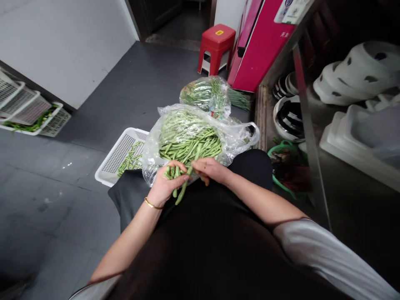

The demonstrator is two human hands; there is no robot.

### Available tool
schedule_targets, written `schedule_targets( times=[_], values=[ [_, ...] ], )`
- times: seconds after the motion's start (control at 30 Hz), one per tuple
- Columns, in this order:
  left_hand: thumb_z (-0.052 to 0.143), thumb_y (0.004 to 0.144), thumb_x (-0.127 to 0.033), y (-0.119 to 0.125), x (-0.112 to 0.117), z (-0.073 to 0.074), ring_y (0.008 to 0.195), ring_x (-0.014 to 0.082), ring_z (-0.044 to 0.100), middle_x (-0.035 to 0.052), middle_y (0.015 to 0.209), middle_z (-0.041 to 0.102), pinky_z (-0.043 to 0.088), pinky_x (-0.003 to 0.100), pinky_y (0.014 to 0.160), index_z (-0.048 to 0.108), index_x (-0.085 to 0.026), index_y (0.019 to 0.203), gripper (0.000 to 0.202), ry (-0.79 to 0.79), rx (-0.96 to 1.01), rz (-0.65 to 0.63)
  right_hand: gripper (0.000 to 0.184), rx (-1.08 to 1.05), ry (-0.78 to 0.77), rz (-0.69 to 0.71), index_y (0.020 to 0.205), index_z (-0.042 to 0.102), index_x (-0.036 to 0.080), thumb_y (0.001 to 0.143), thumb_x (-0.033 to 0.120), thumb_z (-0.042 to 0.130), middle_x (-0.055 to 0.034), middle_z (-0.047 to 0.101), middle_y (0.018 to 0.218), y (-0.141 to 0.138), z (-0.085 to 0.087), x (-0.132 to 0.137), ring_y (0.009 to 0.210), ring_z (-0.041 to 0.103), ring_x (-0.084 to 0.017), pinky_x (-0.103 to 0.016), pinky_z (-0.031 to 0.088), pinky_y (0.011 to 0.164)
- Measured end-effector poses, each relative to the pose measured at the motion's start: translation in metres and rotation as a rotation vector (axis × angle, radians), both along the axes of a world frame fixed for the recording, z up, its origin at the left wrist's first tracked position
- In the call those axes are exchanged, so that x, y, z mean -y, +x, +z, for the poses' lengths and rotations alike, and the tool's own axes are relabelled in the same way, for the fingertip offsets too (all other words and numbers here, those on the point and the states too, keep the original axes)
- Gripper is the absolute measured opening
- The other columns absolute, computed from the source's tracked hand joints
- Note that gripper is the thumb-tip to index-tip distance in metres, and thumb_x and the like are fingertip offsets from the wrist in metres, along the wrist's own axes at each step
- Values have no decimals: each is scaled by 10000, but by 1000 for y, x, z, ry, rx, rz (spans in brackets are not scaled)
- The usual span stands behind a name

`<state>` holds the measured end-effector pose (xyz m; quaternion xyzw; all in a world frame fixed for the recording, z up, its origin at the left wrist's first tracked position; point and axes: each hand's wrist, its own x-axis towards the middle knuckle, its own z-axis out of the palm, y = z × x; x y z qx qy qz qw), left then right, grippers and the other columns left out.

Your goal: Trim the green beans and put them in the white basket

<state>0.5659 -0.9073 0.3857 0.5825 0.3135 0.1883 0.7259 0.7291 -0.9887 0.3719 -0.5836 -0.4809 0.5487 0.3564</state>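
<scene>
Several green beans (pixel 173 171) are bunched in my left hand (pixel 165 182), its fingers and thumb closed round them. My right hand (pixel 210 168) pinches the upper part of a longer green bean (pixel 188 177), whose lower end slants down past my left thumb. Just beyond both hands lies an open clear plastic bag (pixel 152 143) filled with whole green beans (pixel 200 146). A white perforated basket (pixel 108 166) stands on the floor left of the bag, with bean pieces (pixel 130 158) lying in it.
Behind the bag is another clear bag of greens (pixel 200 93). A red stool (pixel 217 43) stands farther back beside a pink cabinet (pixel 265 46). Stacked white baskets (pixel 28 108) are at the left wall. On the right, a metal shelf (pixel 312 137) holds white containers (pixel 359 75).
</scene>
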Motion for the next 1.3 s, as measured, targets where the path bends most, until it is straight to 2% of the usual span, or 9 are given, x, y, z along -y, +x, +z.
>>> schedule_targets(
  times=[0.3, 0.43, 0.6, 0.77, 0.83, 0.93, 1.03, 1.17, 1.3],
  values=[
    [694, 589, -175, 9, 11, -24, 313, 41, 353, -57, 468, 497, 239, 156, 298, 547, -141, 726, 204, -424, -21, 177, 361, 952, 536, -69, 681, 585, 137, 883, 394, 431, -64, 589, 636, -22, 0, 2, 627, 534, -135, -234, 337, 557],
    [686, 566, -176, 10, 1, -30, 372, 55, 423, -42, 526, 527, 266, 151, 312, 503, -151, 699, 228, -538, 63, 369, 377, 742, 340, -118, 620, 554, 133, 884, 372, 432, -31, 572, 578, -18, 0, 4, 548, 511, -96, -209, 347, 532],
    [741, 616, -286, 15, 11, -26, 494, 64, 492, -50, 600, 530, 407, 166, 452, 533, -154, 804, 310, -437, 134, 357, 359, 106, -143, 272, 611, 525, 142, 831, 425, 505, 46, 511, 489, -12, -1, -8, 344, 431, -47, -175, 343, 381],
    [780, 550, -199, 16, 17, -26, 519, 79, 517, -46, 625, 545, 417, 183, 483, 553, -159, 845, 374, -390, 51, 237, 338, 166, -119, 429, 680, 568, 144, 793, 463, 556, 55, 496, 492, -10, 4, -17, 354, 445, -62, -184, 356, 379],
    [739, 578, -189, 14, 12, -27, 491, 79, 490, -46, 573, 512, 377, 178, 441, 552, -153, 819, 308, -531, 75, 220, 398, 386, -74, 341, 741, 605, 136, 829, 510, 499, 12, 563, 573, 6, 2, -25, 445, 512, -87, -200, 396, 456],
    [693, 597, -171, 11, 6, -27, 447, 66, 424, -44, 530, 486, 315, 170, 401, 561, -146, 804, 247, -649, 132, 157, 337, 949, 5, -105, 975, 598, 124, 883, 421, 468, -107, 639, 868, 41, -11, -47, 707, 609, -180, -275, 445, 626],
    [673, 622, -172, 9, 4, -25, 421, 63, 395, -45, 501, 474, 306, 181, 396, 594, -134, 826, 222, -599, 144, 116, 284, 1216, 12, -147, 1087, 556, 120, 869, 295, 508, -182, 597, 1055, 64, -26, -67, 854, 616, -256, -346, 451, 711],
    [679, 636, -187, 9, 5, -25, 424, 61, 405, -19, 524, 517, 294, 178, 390, 628, -103, 845, 231, -611, 82, 95, 241, 1056, 261, -203, 968, 584, 117, 914, 271, 407, -150, 631, 972, 48, -18, -52, 882, 612, -230, -336, 451, 775],
    [698, 630, -218, 15, 5, -22, 436, 65, 423, 18, 583, 584, 303, 178, 390, 635, -94, 857, 267, -614, 61, 118, 233, 510, 436, -348, 886, 581, 157, 900, 350, 452, -56, 669, 797, 4, 1, 1, 701, 627, -137, -248, 477, 676]
  ],
)
